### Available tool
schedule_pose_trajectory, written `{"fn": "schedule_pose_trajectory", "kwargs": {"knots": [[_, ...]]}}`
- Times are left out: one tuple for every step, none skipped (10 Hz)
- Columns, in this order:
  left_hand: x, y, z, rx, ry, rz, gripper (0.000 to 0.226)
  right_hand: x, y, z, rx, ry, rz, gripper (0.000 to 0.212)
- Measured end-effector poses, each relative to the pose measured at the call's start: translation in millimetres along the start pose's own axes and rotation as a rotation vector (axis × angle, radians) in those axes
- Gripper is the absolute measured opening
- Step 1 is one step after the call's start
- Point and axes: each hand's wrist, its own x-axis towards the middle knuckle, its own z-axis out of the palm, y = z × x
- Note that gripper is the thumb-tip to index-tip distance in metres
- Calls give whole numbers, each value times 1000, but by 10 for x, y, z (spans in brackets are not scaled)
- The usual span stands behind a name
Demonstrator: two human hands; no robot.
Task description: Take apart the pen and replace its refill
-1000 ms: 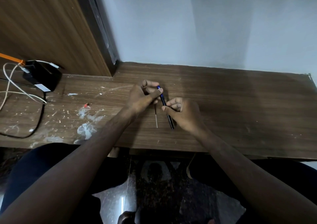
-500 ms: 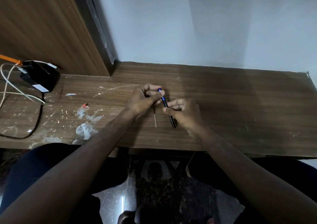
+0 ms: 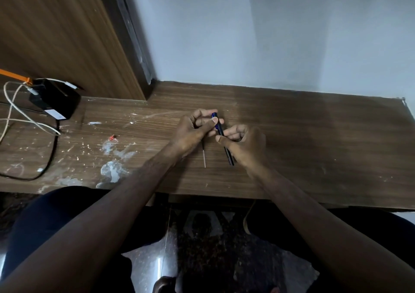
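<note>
A dark blue pen (image 3: 221, 133) is held just above the middle of the wooden desk (image 3: 314, 149), slanting from far-left to near-right. My left hand (image 3: 193, 133) pinches its far end between thumb and fingers. My right hand (image 3: 243, 145) grips the pen's middle, and the near end sticks out below that hand. A thin refill (image 3: 204, 158) lies flat on the desk just left of the pen, its upper part hidden under my left hand.
A black adapter box (image 3: 55, 100) with white and black cables (image 3: 18, 117) sits at the desk's far left. White paint stains (image 3: 112, 169) and a small red scrap (image 3: 112, 138) mark the left part. A wooden panel and white wall stand behind.
Both hands stay on the pen with only small finger shifts; the refill on the desk has not moved.
</note>
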Motion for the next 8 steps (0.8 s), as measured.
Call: {"fn": "schedule_pose_trajectory", "kwargs": {"knots": [[-18,53,-26,203,-3,53,28,33,59,98,75,-49,78,20],[-23,94,-100,529,88,94,35,71,174,163,3,-65,138,24],[-52,92,-186,809,167,165,37,115,268,200,-54,-47,197,26],[-103,-4,-256,1025,114,211,41,148,295,260,-70,-5,181,28],[-163,-77,-304,1110,88,264,47,168,278,317,-85,-4,155,27],[-198,-157,-356,1160,85,282,50,165,270,354,-76,8,123,28],[-224,-190,-410,1204,75,280,56,132,225,327,-117,18,66,29],[-226,-321,-448,1266,79,263,66,112,247,274,-213,115,-42,26]]}}
